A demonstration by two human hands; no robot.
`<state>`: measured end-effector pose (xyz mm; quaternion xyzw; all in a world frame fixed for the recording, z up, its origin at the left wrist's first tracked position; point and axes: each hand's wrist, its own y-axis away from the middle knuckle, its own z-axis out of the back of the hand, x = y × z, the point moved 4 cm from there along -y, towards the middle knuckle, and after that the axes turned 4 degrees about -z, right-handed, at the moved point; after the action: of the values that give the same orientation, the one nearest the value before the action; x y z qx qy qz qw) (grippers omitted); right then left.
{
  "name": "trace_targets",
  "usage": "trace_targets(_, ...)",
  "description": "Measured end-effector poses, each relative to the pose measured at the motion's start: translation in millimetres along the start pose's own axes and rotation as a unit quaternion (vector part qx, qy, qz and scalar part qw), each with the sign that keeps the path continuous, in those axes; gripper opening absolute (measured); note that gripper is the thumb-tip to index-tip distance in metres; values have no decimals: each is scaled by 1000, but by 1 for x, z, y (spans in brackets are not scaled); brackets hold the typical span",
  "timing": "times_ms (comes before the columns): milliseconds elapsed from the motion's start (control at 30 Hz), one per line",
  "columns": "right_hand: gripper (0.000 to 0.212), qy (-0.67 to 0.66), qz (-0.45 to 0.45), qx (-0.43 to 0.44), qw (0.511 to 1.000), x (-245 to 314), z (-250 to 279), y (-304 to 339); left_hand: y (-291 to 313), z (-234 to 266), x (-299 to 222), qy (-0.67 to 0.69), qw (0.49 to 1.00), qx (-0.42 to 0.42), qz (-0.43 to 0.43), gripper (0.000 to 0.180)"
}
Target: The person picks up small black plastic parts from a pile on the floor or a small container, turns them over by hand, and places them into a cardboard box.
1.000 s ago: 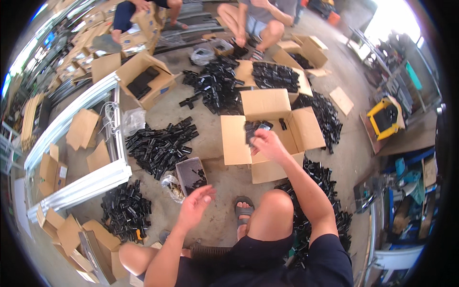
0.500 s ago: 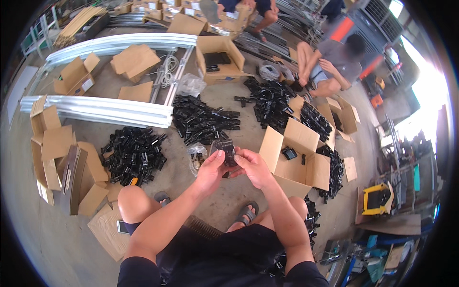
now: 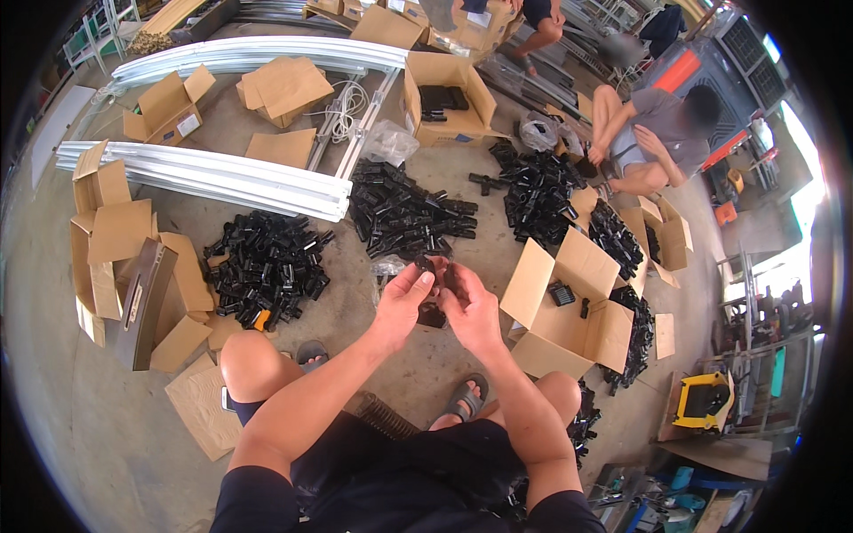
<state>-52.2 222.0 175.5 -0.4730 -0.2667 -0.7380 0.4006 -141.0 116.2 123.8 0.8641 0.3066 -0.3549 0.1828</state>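
Note:
In front of my knees, my left hand point(image 3: 402, 306) and my right hand point(image 3: 473, 311) are close together, fingers closed around a small black bracket-like part point(image 3: 425, 264). The left thumb presses along the part, while the right fingers curl over its other side; much of it is hidden by the fingers. Just below the fingers a dark piece point(image 3: 432, 314) shows, and I cannot tell whether it belongs to the held part. Beyond the hands lies a heap of black parts point(image 3: 409, 213), with a clear plastic bag point(image 3: 387, 266) partly behind the left hand.
Another black heap point(image 3: 271, 266) lies to the left, a further one point(image 3: 538, 195) at far right. An open cardboard box point(image 3: 555, 342) stands right of my hands, with a few black pieces inside. Silver metal rails point(image 3: 213, 178) lie at far left. A person point(image 3: 666, 133) sits at far right.
The black part has been turned between my hands and is more hidden by my fingers. The right fingers have shifted up around it. The whole view has shifted slightly.

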Motion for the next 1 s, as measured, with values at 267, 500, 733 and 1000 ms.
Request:
trace_targets(267,54,-30,92,3,995,2,7,1,-2,-8,-6,-77,996,40,-24,32)
trace_targets(500,58,12,104,-20,994,1,15,11,-3,-18,-16,-118,989,82,-26,33)
trace_targets(733,56,-58,132,-39,989,-3,45,0,-2,-26,-19,-220,971,77,-58,35)
trace_targets(1000,37,-139,120,32,982,2,50,-1,7,-27,-18,-335,931,119,-83,41)
